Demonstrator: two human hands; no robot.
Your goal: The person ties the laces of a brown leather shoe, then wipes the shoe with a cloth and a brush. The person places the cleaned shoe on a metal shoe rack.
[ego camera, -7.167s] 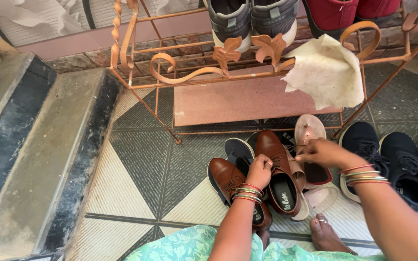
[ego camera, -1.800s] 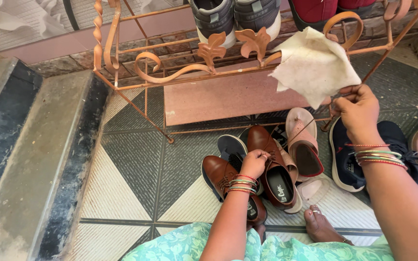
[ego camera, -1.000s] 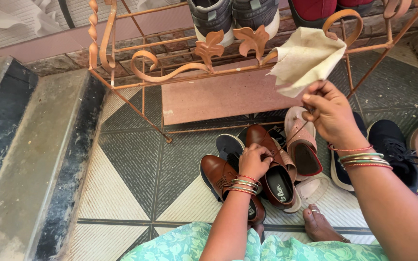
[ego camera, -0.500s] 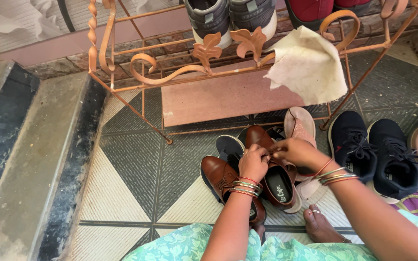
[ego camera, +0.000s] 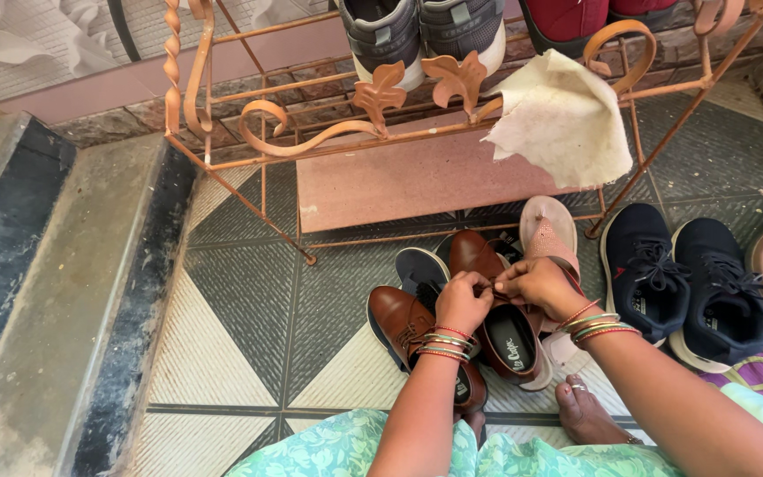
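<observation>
**A:** Head view, item by item. What do your hands hold?

**B:** Your left hand (ego camera: 463, 300) is curled almost closed, its fingertips pinched at the lacing of the brown leather shoe (ego camera: 498, 300). Your right hand (ego camera: 536, 283) meets it from the other side, fingers bent and pinching at the same spot. The lace itself is too thin to make out between the fingers. Both wrists carry bangles.

**A:** Where does that shoe sit?

**B:** On the patterned floor tiles (ego camera: 249, 318), toe towards the metal shoe rack (ego camera: 262, 132), propped on other footwear. Its mate, the second brown shoe (ego camera: 399, 320), lies just to the left, partly under your left wrist. A dark shoe sole (ego camera: 421, 267) shows between the two toes.

**A:** To the right?

**B:** A pink sandal (ego camera: 547, 228) touches the held shoe's right side, behind your right hand. Further right, a pair of black sneakers (ego camera: 686, 274), side by side, laced. Your bare foot (ego camera: 583, 408) rests on the tiles below the shoes.

**A:** And the rack?

**B:** Orange scrollwork frame. A pale cloth (ego camera: 567, 119) hangs over its right rail. A pair of grey sneakers (ego camera: 426, 31) sits on the upper shelf, with red shoes (ego camera: 576, 19) beside them. A concrete step (ego camera: 46, 291) borders the tiles on the left.
</observation>
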